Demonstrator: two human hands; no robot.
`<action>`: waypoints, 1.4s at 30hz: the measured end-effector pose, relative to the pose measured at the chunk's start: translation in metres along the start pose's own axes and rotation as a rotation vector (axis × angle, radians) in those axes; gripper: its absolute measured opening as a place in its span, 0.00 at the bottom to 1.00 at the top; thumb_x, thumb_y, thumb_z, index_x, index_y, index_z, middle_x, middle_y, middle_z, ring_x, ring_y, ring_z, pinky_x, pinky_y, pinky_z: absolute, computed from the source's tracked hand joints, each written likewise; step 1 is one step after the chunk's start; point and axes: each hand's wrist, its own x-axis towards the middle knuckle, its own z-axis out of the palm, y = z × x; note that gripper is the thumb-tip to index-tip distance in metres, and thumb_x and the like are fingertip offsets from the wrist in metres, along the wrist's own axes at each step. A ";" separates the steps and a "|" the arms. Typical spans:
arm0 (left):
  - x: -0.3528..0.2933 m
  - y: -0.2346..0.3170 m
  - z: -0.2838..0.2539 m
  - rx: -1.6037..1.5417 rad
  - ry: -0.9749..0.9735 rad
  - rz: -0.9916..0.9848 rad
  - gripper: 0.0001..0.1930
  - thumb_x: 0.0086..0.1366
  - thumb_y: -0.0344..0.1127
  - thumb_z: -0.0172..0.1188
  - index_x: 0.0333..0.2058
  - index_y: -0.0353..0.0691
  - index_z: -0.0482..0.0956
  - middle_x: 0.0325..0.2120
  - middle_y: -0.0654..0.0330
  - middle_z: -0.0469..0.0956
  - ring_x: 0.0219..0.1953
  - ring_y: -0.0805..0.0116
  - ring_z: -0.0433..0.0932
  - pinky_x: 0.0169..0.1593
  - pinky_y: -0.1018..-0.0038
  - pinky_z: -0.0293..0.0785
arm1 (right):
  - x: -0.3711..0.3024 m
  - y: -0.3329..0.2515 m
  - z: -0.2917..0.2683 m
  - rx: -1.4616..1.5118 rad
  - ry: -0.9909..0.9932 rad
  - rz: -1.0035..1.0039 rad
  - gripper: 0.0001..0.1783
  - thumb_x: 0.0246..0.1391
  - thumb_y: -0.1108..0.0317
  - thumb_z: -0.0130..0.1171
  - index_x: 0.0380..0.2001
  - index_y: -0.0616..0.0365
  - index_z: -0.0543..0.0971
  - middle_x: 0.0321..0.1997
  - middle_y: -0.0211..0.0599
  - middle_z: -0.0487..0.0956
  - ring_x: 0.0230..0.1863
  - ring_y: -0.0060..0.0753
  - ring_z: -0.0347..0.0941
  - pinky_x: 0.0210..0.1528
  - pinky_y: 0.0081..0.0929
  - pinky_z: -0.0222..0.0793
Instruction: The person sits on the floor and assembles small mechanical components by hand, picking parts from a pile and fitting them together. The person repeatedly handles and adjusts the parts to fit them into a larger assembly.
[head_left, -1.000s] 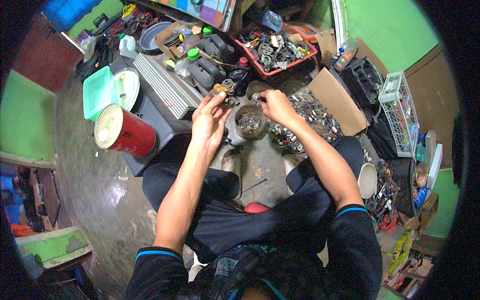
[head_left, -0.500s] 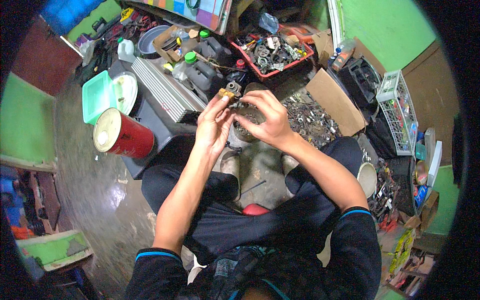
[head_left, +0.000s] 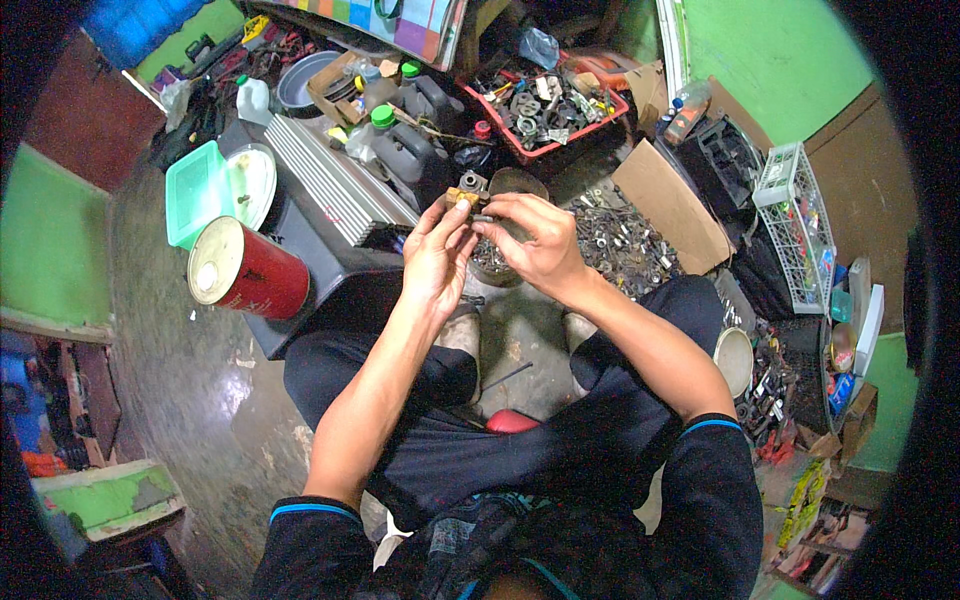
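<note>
Raised over my lap, my left hand (head_left: 433, 265) pinches a small brass-coloured metal fitting (head_left: 460, 197) between thumb and fingers. A grey, ring-ended metal part (head_left: 473, 181) shows just beyond it; whether the two are joined I cannot tell. My right hand (head_left: 543, 242) is closed at the fitting's right side, its thumb and fingertips pinching a small dark metal piece (head_left: 484, 217) against or close to it. Below the hands is a round container (head_left: 495, 272) with small metal bits, partly covered by my fingers.
Loose nuts and bolts (head_left: 630, 245) spread to the right beside a cardboard flap (head_left: 675, 205). A red crate (head_left: 540, 153) of metal parts sits ahead. Dark jugs (head_left: 410, 155), a ribbed metal panel (head_left: 335, 180) and a red tin (head_left: 265, 275) stand left. A thin rod (head_left: 508, 376) lies between my feet.
My right hand has moved slightly left, its fingertips now up at the fitting instead of apart from it. My left hand has shifted a little to the right with the fitting.
</note>
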 end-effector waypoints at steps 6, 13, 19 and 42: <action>0.004 0.000 -0.002 -0.052 0.013 -0.004 0.16 0.62 0.29 0.62 0.48 0.38 0.73 0.41 0.59 0.79 0.42 0.71 0.78 0.44 0.76 0.78 | 0.000 -0.004 -0.003 0.089 -0.016 0.130 0.10 0.49 0.69 0.65 0.34 0.62 0.79 0.34 0.44 0.81 0.34 0.45 0.80 0.36 0.33 0.74; 0.006 0.002 -0.004 -0.061 0.008 0.012 0.14 0.62 0.29 0.61 0.47 0.37 0.74 0.41 0.60 0.78 0.42 0.70 0.78 0.44 0.76 0.80 | -0.002 0.000 0.002 0.290 0.044 0.369 0.12 0.55 0.69 0.61 0.39 0.63 0.74 0.32 0.41 0.81 0.36 0.36 0.82 0.38 0.30 0.76; 0.011 0.009 -0.010 -0.127 0.036 0.010 0.13 0.63 0.30 0.60 0.46 0.37 0.74 0.41 0.59 0.78 0.42 0.69 0.78 0.45 0.76 0.80 | 0.005 0.014 -0.001 0.251 0.106 0.481 0.08 0.53 0.70 0.61 0.37 0.60 0.77 0.31 0.37 0.82 0.32 0.26 0.79 0.35 0.27 0.75; 0.003 0.014 -0.002 -0.058 -0.175 0.064 0.17 0.61 0.26 0.60 0.50 0.34 0.71 0.42 0.55 0.78 0.44 0.64 0.79 0.49 0.71 0.78 | 0.013 0.005 -0.013 0.642 -0.241 0.717 0.12 0.55 0.67 0.65 0.40 0.63 0.81 0.33 0.31 0.81 0.30 0.18 0.76 0.34 0.20 0.74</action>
